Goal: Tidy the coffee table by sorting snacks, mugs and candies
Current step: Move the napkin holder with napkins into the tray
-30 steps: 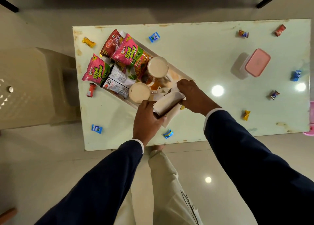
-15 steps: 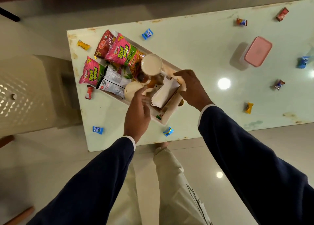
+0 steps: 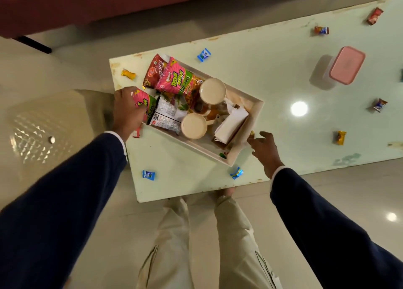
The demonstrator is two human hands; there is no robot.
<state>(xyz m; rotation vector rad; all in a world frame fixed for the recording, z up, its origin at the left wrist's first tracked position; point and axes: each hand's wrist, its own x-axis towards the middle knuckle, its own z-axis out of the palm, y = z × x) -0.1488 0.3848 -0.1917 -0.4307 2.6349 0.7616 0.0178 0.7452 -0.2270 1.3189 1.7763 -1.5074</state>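
So there's a pale green table [image 3: 272, 75] with a white tray [image 3: 255, 114] sitting at its left end, angled a bit. The tray's packed: two pink snack bags, one up top [image 3: 174, 79] and one at the left edge [image 3: 146, 102], a red bag [image 3: 153, 70] behind them, a white packet [image 3: 166, 114], two mugs [image 3: 212, 90] [image 3: 193, 126] full of something milky, and a folded napkin [image 3: 232, 123] at the right end.

Left hand [image 3: 126, 110] is curled over the left pink bag, fingers wrapped on its corner, so it's gripping that one right where it hangs over the tray's edge. Right hand [image 3: 265, 148] is loose with fingers spread, holding nothing, just off the tray's right corner, next to a small gold candy [image 3: 252, 134].

Candies are scattered all over the tabletop: blue ones at the front [image 3: 148, 174] [image 3: 236, 172] and near the back [image 3: 204, 54], yellow ones at far left [image 3: 128, 74] and right [image 3: 340, 137], a red one [image 3: 374, 16] in the far corner, plus a couple of mixed wrappers [image 3: 321, 30] [image 3: 379, 105]. A red one [image 3: 137, 132] peeks out under the left wrist.

A clear box with a pink lid [image 3: 346, 65] stands closed on the right, well apart from the tray.
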